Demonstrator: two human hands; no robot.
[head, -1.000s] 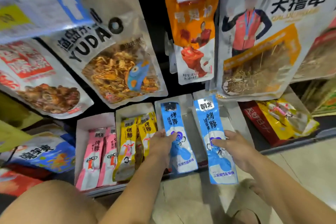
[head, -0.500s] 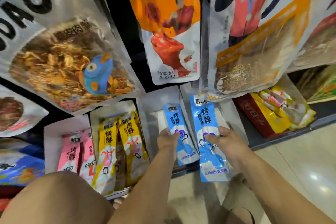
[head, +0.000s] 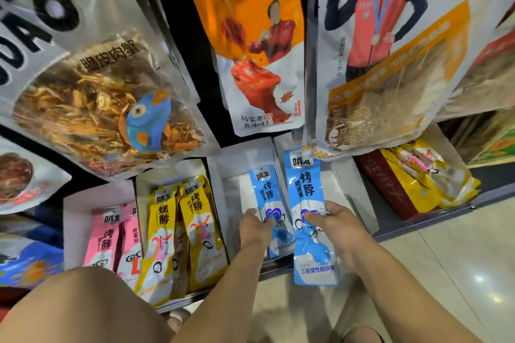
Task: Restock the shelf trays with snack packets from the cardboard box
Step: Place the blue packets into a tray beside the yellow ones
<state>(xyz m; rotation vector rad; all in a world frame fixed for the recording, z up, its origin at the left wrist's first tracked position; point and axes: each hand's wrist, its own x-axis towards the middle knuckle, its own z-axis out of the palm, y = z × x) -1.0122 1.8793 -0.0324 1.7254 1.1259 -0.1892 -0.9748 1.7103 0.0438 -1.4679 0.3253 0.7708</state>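
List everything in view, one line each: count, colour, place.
left blue packet: one, blue, third tray
right blue packet: one, blue, over fourth tray
yellow packets: at least two, yellow, second tray
pink packets: two, pink, leftmost tray
trays: four, white, bottom shelf
hanging pouches: at least three, white or orange, above trays
yellow bags: several, yellow, red box at right
left hand: one, grips left blue packet
right hand: one, grips right blue packet

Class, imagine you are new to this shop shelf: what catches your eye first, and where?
At centre, the left hand pinches the left blue packet in a white tray, the right hand holds the right blue packet beside it. Above hangs an orange bag; yellow packets and pink packets sit in trays further left.
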